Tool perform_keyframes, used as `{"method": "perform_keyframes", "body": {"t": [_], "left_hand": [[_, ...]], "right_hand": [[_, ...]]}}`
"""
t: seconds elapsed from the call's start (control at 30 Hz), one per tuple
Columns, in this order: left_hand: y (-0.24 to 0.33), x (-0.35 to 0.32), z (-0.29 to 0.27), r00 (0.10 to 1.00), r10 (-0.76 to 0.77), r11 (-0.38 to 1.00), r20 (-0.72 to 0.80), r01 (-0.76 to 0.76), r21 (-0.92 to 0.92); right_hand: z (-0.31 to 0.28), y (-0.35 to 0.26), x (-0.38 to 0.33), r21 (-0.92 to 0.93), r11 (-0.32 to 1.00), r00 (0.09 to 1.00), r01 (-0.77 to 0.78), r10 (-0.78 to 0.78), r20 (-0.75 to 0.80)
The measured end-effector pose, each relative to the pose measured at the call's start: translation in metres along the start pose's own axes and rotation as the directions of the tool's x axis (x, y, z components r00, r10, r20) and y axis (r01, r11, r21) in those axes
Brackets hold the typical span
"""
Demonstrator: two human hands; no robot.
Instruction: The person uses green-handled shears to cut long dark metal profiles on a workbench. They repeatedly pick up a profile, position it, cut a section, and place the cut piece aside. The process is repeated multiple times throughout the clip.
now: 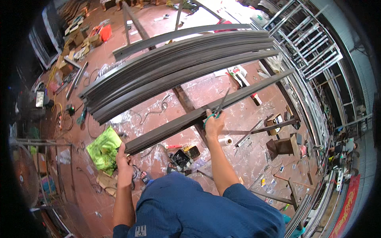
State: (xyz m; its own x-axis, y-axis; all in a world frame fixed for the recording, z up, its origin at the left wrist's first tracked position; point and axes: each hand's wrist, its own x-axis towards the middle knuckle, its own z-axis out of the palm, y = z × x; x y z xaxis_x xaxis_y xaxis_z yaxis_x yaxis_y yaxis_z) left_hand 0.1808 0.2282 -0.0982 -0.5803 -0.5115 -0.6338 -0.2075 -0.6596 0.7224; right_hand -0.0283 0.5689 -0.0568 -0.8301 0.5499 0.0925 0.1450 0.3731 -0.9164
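Note:
A long dark metal profile (166,131) lies slantwise in front of me across a dark support beam. My left hand (124,162) is closed round its near left end, thumb on top. Right beside that hand is a bright yellow-green cloth (104,146); whether the fingers also touch it I cannot tell. Scissors (219,109) with teal handles are in my right hand (214,123), over the middle of the profile. Their blades point up and away, and look parted. Farther off, a stack of similar dark profiles (178,59) rests on the same supports.
Small dark containers (181,158) and a white roll (226,142) are on the reddish floor near my feet. Cables (152,112) trail beneath the profiles. A metal frame (307,43) and long bars stand along the right. Boxes (77,37) and an orange bag (105,33) lie far left.

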Motion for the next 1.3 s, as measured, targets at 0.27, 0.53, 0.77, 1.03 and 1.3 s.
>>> {"method": "perform_keyframes", "body": {"t": [0.27,0.53,0.77,1.03,1.3], "left_hand": [[0.044,0.077,0.019,0.997,0.076,0.997,0.017,-0.076,-0.004],[0.078,0.118,0.014,0.998,0.047,0.996,0.037,-0.049,0.080],[-0.025,0.116,-0.157,0.999,-0.035,0.762,-0.011,0.034,0.646],[-0.120,0.048,-0.288,0.907,-0.249,0.844,-0.341,0.375,0.383],[-0.081,0.033,-0.329,0.929,-0.175,0.896,-0.325,0.287,0.339]], "right_hand": [[0.080,-0.018,0.050,0.172,0.985,0.973,-0.033,-0.008,0.231],[0.139,0.013,0.109,0.294,0.955,0.883,-0.029,-0.113,0.455],[0.099,-0.027,0.034,0.303,0.941,0.817,-0.148,-0.056,0.574],[0.143,-0.093,0.036,-0.189,0.745,0.694,0.640,-0.454,0.559],[0.199,-0.138,0.010,-0.496,0.453,0.648,0.741,-0.288,0.705]]}}
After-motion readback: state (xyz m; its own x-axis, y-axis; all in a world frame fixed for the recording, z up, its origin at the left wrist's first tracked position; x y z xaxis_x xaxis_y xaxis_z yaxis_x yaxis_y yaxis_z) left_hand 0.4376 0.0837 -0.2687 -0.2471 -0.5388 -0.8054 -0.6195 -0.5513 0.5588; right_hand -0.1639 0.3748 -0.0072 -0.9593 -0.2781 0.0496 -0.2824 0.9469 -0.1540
